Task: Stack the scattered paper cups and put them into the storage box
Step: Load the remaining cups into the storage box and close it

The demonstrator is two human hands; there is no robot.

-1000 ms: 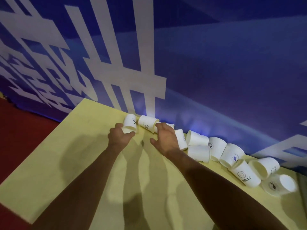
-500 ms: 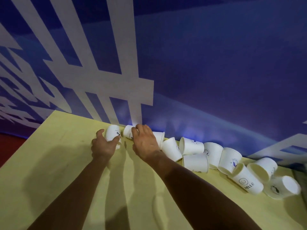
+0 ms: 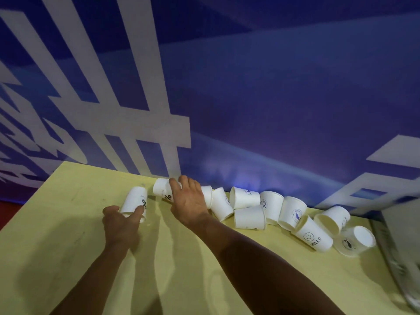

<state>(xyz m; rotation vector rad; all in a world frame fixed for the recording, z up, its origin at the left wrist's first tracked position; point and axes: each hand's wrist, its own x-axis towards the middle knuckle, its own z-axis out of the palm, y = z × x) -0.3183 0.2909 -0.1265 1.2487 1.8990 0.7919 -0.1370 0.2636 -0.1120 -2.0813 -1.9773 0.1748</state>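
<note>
1. Blue banner wall (image 3: pixel 272 110) with white lettering is rising behind the yellow worktop (image 3: pixel 68 223) that I am watching over.
2. As I am judging it, the task is only just getting going. No cup is visibly sitting inside another. A grey container, which I am taking for the storage box (image 3: pixel 402 235), is poking in far to the right of both hands, and I cannot see into it.
3. The left grip (image 3: pixel 122 221) is clamping on the left cup (image 3: pixel 134 200), with thumb and fingers curling round its open end. The cup is lying tilted, its base pointing away from the grip.
4. The right grip (image 3: pixel 188 201) is reaching over the right cup (image 3: pixel 161 189), which is lying on its side at the foot of the wall. The thumb is pressing its printed side and the fingers are curling over its top, so I am reading this grip as closed on it.
5. A row of cups (image 3: pixel 270 208) is trailing off to the right of the right grip, tumbled and touching. The HELLO cup (image 3: pixel 314 237) is lying near its far end. All of these are waiting to be nested and boxed.
</note>
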